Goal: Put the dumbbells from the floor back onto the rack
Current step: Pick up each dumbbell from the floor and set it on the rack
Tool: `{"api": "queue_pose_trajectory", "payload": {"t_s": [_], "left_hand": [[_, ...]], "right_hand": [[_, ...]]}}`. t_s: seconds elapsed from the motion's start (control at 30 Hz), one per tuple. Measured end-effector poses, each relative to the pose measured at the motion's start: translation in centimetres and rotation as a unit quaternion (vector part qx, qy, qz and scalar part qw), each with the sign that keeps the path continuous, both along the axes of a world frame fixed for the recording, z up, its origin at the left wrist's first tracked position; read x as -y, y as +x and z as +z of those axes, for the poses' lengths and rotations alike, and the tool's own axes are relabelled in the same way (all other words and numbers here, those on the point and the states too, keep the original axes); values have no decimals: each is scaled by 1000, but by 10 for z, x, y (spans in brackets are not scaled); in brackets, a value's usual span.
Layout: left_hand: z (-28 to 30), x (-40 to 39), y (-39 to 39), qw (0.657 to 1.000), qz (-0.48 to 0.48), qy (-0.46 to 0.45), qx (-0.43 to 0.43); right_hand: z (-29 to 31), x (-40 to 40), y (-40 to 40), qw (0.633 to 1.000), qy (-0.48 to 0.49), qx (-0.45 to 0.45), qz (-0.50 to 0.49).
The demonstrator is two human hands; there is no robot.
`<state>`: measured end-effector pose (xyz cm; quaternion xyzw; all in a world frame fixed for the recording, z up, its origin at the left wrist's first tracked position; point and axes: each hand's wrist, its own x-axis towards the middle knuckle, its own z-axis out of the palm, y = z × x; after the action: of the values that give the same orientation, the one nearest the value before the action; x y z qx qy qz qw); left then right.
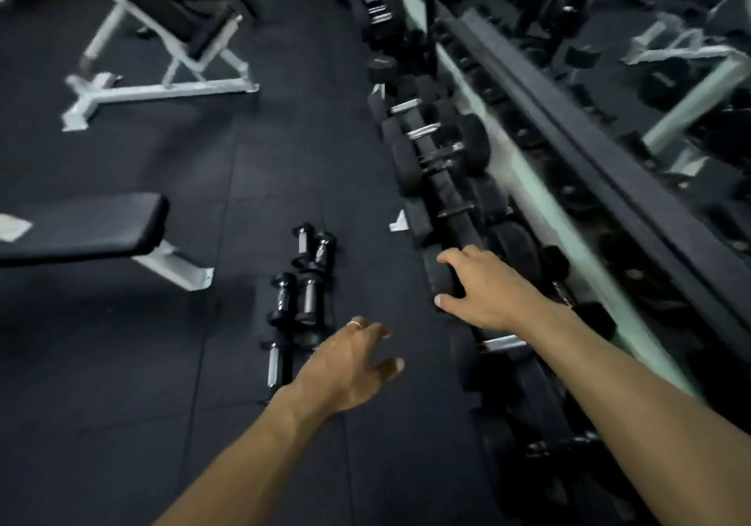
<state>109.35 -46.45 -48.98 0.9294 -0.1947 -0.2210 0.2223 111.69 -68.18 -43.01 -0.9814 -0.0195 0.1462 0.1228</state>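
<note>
Five dumbbells (302, 281) lie on open floor (122, 363) beside the rack (447, 184).

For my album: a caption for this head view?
Right hand on the rack, dumbbells on the floor.

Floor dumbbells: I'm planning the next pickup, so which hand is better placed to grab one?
Left. The left hand hovers open beside the floor dumbbells, while the right hand rests on a dumbbell at the rack.

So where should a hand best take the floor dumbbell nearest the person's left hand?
Probably around the chrome handle of the nearest dumbbell, from above: it lies flat on the floor, handle exposed between dark heads. The open left hand hovers beside it; a neighbouring dumbbell crowds its far end.
</note>
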Motion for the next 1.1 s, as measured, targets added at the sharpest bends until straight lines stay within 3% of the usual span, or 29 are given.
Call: {"api": "queue_pose_trajectory", "payload": {"t_s": [0.27, 0.57, 0.77, 1.1], "left_hand": [[-51, -128, 10, 995, 58, 51, -68], [-165, -173, 68, 979, 136, 55, -145], [-289, -178, 118, 964, 171, 62, -196], [-544, -179, 176, 951, 196, 33, -235]], "right_hand": [[-63, -138, 57, 996, 11, -59, 67], [-186, -188, 142, 983, 28, -136, 119], [-324, -194, 200, 974, 71, -181, 118], [-576, -208, 259, 963, 53, -230, 130]]}}
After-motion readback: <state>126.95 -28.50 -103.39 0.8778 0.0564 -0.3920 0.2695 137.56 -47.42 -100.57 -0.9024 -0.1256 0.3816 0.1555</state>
